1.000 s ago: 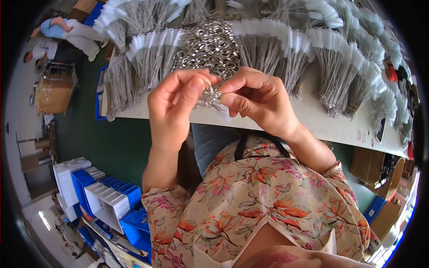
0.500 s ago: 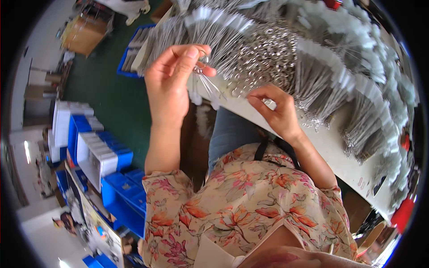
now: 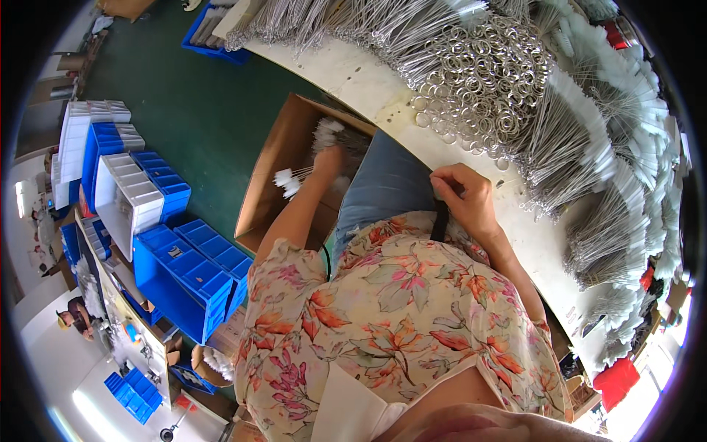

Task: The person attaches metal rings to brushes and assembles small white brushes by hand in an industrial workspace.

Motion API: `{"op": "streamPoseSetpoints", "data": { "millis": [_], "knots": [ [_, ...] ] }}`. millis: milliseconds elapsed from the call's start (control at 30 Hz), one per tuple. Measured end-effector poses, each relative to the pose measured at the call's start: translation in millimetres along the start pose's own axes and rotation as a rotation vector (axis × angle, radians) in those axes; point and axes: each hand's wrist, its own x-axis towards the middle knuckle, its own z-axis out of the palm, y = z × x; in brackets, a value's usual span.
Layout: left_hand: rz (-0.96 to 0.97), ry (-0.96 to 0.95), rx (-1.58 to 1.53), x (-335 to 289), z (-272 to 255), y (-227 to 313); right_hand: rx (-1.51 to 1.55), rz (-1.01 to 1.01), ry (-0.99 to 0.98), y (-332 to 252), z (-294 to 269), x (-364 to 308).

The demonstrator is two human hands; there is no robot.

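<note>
My left hand (image 3: 329,160) is down inside an open cardboard box (image 3: 266,180) beside my leg. Several small white-tipped wire brushes (image 3: 289,181) lie against its wrist side, and more brushes show beyond it; its fingers are hidden. Near the table's front edge, my right hand (image 3: 467,195) is curled closed, thumb against forefinger. Whatever it may pinch is too small to make out. Beyond it on the white table (image 3: 372,88) lies a heap of metal split rings (image 3: 482,85). Bundles of wire brushes with white bristle ends (image 3: 563,140) flank the rings.
Stacked blue crates (image 3: 177,276) and white bins (image 3: 132,188) stand on the green floor (image 3: 195,118) to the left. A blue crate (image 3: 210,40) sits by the table's far left end. A red object (image 3: 617,383) hangs at right. Another person (image 3: 79,318) is far off at lower left.
My left hand has gone from above the table's edge, where it held a small ringed bunch of brushes, down into the box. My right hand has drawn back from the rings. The view has shifted.
</note>
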Motion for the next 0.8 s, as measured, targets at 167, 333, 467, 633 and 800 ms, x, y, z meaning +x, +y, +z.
{"op": "streamPoseSetpoints", "data": {
  "millis": [167,333,467,633,800],
  "knots": [
    [0.057,-0.25,0.214,45.9,45.0,6.2,-0.077,0.028,0.045,2.4,1.5,5.9],
    [-0.084,0.153,-0.23,36.5,135.8,-42.9,-0.028,0.022,0.018,-14.0,3.6,17.6],
    [-0.389,0.331,-0.712,11.5,94.0,-52.9,-0.049,0.031,-0.005,-16.7,-17.1,19.5],
    [-0.12,1.021,-1.029,4.0,-107.4,-25.0,-0.025,-0.167,0.006,-35.7,-64.0,22.2],
    [0.485,1.123,-0.695,33.6,-320.7,111.6,-0.123,-0.438,0.163,-56.6,-143.1,31.7]
  ]
}}
